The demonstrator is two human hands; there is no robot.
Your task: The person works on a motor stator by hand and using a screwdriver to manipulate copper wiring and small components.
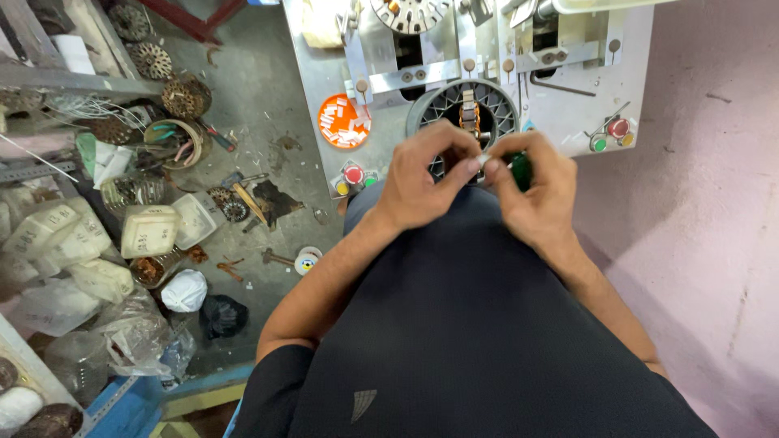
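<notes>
My left hand [422, 178] and my right hand [535, 191] meet in front of my body, fingertips pinching a small white piece [485, 161] between them. A dark green object [521, 169] sits in my right hand's grip. Just beyond the hands stands a round slotted stator core [462, 109] on a grey metal machine table [324, 73], with a copper-wound coil [468, 113] in its middle. My hands hide the core's near edge.
An orange lid [342, 122] holding small white pieces lies left of the core. Red, green and yellow push buttons [355, 176] sit on the machine's front, another set [613, 134] at right. Stators, white tubs [150, 229] and bags litter the floor at left. A pink wall [698, 203] is right.
</notes>
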